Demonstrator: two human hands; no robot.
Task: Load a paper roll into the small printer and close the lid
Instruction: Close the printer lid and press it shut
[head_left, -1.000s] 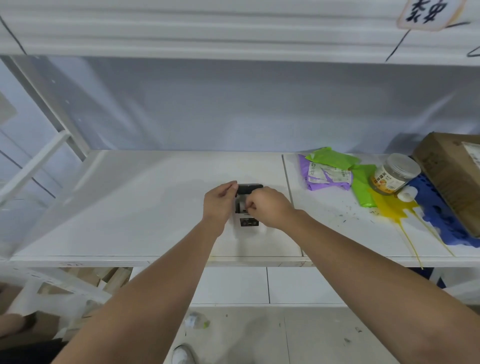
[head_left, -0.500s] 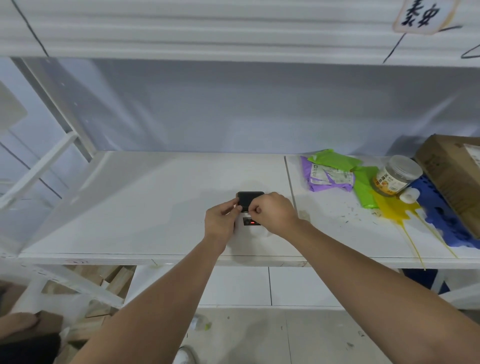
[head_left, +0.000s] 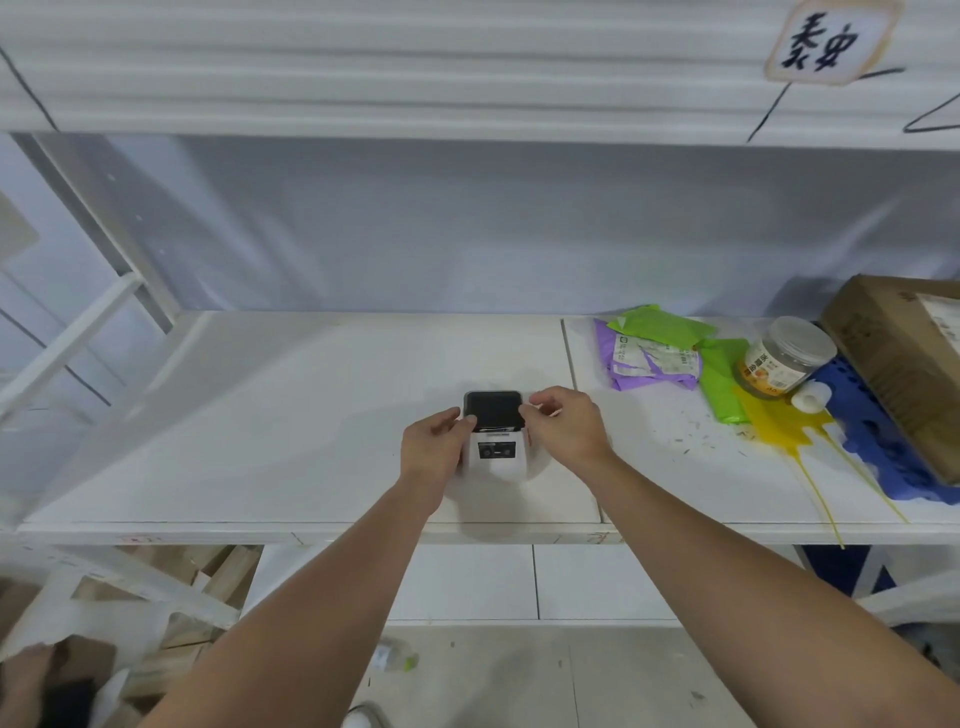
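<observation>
Printer (head_left: 496, 441), one, on bench (head_left: 311, 415); left hand (head_left: 434, 447) fingers clamped on its side, right hand (head_left: 563, 423) fingers curled together beside lid (head_left: 492, 408).

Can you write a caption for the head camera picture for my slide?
Both hands, left and right, hold a small white printer on a shelf.

paper roll: unseen | cardboard box (head_left: 904, 358): cut off right

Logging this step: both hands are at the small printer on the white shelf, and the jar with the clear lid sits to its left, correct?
Not quite. The head view shows the jar to the right of the printer, not the left. Both hands, left and right, are at the printer on the white shelf.
</observation>
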